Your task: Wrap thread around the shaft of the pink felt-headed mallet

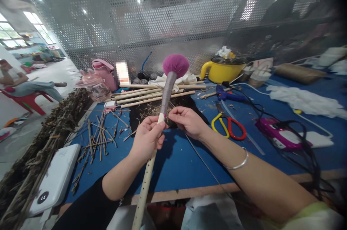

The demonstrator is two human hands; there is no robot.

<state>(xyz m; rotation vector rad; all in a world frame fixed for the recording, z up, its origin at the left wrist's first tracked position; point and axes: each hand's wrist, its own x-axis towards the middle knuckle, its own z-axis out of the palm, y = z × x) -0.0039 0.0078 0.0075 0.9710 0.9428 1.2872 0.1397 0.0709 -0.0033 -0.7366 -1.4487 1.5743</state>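
left hand (150, 137): fingers curled round pale, hole-dotted stick (148, 172) | stick: slanting above blue tabletop (233, 159), topped by rounded, fuzzy purple head (176, 64) over grey banded wrapping (168, 91) | right hand (188, 121): fingertips pinched beside wrapping's lower end, contents unclear | nearby: loop-handled scissors (222, 115), thin rough twigs (101, 141)

Yellow pot (226, 73) (wht tissue (223, 52) on top) nr perf. metal screen (124, 24), plus pink bag (107, 74) at L

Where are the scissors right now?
In the head view, the scissors lie on the blue table, right of the right hand and just below the glue gun.
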